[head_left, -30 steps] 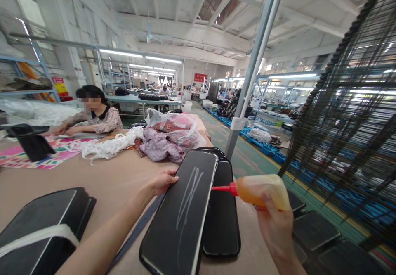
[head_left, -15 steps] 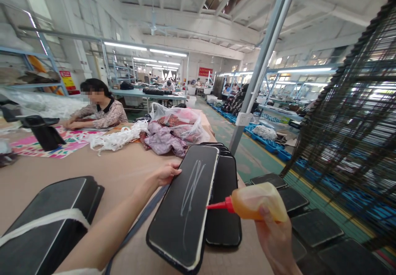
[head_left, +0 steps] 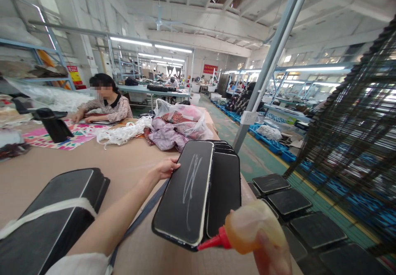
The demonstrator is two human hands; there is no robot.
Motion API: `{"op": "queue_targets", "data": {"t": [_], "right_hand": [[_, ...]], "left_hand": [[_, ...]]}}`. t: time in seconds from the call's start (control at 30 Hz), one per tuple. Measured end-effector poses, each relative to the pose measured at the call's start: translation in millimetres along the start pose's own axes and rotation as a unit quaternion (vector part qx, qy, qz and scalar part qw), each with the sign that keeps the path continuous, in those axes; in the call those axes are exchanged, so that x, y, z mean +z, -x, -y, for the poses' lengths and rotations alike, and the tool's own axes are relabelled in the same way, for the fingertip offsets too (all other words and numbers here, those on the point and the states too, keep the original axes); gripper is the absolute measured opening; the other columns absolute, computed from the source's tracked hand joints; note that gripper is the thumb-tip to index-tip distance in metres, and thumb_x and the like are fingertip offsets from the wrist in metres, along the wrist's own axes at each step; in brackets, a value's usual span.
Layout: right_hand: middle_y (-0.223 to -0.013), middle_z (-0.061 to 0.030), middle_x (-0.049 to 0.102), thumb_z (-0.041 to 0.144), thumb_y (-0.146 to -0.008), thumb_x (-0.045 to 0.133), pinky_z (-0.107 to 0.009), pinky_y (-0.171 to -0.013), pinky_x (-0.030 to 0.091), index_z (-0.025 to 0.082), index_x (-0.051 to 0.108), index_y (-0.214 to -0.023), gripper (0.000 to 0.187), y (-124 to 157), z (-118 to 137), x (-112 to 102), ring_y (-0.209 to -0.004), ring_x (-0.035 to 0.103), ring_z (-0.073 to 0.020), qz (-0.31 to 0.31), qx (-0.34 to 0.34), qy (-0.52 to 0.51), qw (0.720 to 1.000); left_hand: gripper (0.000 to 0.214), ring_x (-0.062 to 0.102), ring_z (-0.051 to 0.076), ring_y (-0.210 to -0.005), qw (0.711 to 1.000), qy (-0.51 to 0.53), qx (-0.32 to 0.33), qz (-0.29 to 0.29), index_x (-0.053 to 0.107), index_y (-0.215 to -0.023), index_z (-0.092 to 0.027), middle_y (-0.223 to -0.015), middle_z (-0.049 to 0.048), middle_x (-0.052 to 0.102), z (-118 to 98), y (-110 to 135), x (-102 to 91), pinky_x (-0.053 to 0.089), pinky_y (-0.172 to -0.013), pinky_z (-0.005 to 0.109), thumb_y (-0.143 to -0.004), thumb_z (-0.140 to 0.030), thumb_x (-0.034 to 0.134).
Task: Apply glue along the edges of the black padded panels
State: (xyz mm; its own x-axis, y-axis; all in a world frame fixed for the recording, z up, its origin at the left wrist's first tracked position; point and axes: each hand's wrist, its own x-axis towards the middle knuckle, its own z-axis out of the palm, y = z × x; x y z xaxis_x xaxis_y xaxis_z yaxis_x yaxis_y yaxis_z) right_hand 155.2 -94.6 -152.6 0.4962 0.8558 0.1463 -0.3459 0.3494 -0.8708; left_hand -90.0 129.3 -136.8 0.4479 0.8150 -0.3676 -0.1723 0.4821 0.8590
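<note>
At the left, a dark bundle (head_left: 58,213) bound with a white strip lay on the tan table (head_left: 136,157). Next, the left hand (head_left: 166,168) pinched the left edge of a black panel (head_left: 177,192), thumb on top. That panel was long, flat and round-cornered, with pale scribbled lines down its face and a whitish line along its rim; it sat tilted, overlapping similar panels (head_left: 225,184) to its right. Rightmost, the right hand (head_left: 272,254) was wrapped around an amber-filled bottle (head_left: 255,223), its red nozzle (head_left: 216,240) at the black panel's near right corner.
</note>
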Motion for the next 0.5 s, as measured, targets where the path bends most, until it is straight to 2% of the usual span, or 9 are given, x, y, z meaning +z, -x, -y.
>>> {"op": "queue_targets", "data": {"t": [0.07, 0.13, 0.23, 0.3, 0.37, 0.5], "right_hand": [[-0.108, -0.0134, 0.065, 0.044, -0.073, 0.071, -0.047, -0.073, 0.056, 0.023, 0.048, -0.13, 0.064, -1.3, 6.4, 2.8, -0.093, 0.063, -0.0358, -0.026, 0.07, -0.064, 0.995], [-0.107, -0.0121, 0.066, 0.044, -0.071, 0.073, -0.042, -0.07, 0.057, 0.022, 0.052, -0.126, 0.062, -9.5, 12.8, 4.8, -0.093, 0.064, -0.0336, -0.063, 0.081, -0.098, 0.99], [-0.11, -0.0099, 0.064, 0.041, -0.07, 0.075, -0.033, -0.071, 0.056, 0.021, 0.058, -0.118, 0.056, -24.5, 17.7, 6.8, -0.097, 0.062, -0.0296, -0.075, 0.022, -0.088, 0.993], [-0.114, -0.0084, 0.063, 0.039, -0.07, 0.076, -0.033, -0.075, 0.055, 0.021, 0.058, -0.118, 0.054, -29.6, 16.4, 6.2, -0.103, 0.059, -0.0285, -0.061, -0.012, -0.065, 0.996], [-0.113, -0.0083, 0.063, 0.038, -0.068, 0.077, -0.035, -0.079, 0.053, 0.021, 0.059, -0.117, 0.055, -29.1, 12.8, 3.6, -0.103, 0.059, -0.0292, -0.057, -0.036, -0.041, 0.997], [-0.111, -0.011, 0.063, 0.043, -0.071, 0.074, -0.048, -0.083, 0.052, 0.02, 0.06, -0.116, 0.053, -19.8, 7.6, -5.0, -0.099, 0.06, -0.0347, -0.061, -0.064, 0.021, 0.996]], "left_hand": [[0.022, 0.06, 0.013, -0.061, 1.0, 0.003, 0.006, -0.011, 0.067, -0.08, -0.014, -0.066, 0.0007, 0.065, -0.2, -0.2, -2.0, 0.045, -0.065, 0.025, -0.06, -0.005, 0.069], [0.02, 0.059, 0.013, -0.059, 1.0, 0.006, 0.014, -0.02, 0.066, -0.078, -0.014, -0.064, -0.0004, 0.064, -0.8, -0.3, -2.5, 0.044, -0.063, 0.024, -0.061, -0.004, 0.068], [0.019, 0.059, 0.012, -0.058, 0.999, 0.009, 0.019, -0.029, 0.066, -0.077, -0.014, -0.063, -0.0006, 0.064, -2.4, 0.2, -1.3, 0.044, -0.062, 0.023, -0.062, -0.003, 0.067], [0.019, 0.059, 0.013, -0.059, 0.999, 0.011, 0.016, -0.032, 0.067, -0.078, -0.014, -0.064, 0.0002, 0.064, -3.3, 0.7, -0.6, 0.045, -0.063, 0.023, -0.062, -0.002, 0.067], [0.019, 0.06, 0.013, -0.06, 0.999, 0.016, 0.014, -0.037, 0.067, -0.078, -0.013, -0.065, 0.001, 0.065, -3.5, 0.9, -1.1, 0.046, -0.063, 0.024, -0.063, -0.002, 0.066], [0.02, 0.06, 0.014, -0.058, 0.998, 0.039, 0.025, -0.05, 0.066, -0.078, -0.012, -0.064, 0.0018, 0.066, -0.2, -2.1, -6.9, 0.048, -0.062, 0.025, -0.063, 0.001, 0.065]]}}
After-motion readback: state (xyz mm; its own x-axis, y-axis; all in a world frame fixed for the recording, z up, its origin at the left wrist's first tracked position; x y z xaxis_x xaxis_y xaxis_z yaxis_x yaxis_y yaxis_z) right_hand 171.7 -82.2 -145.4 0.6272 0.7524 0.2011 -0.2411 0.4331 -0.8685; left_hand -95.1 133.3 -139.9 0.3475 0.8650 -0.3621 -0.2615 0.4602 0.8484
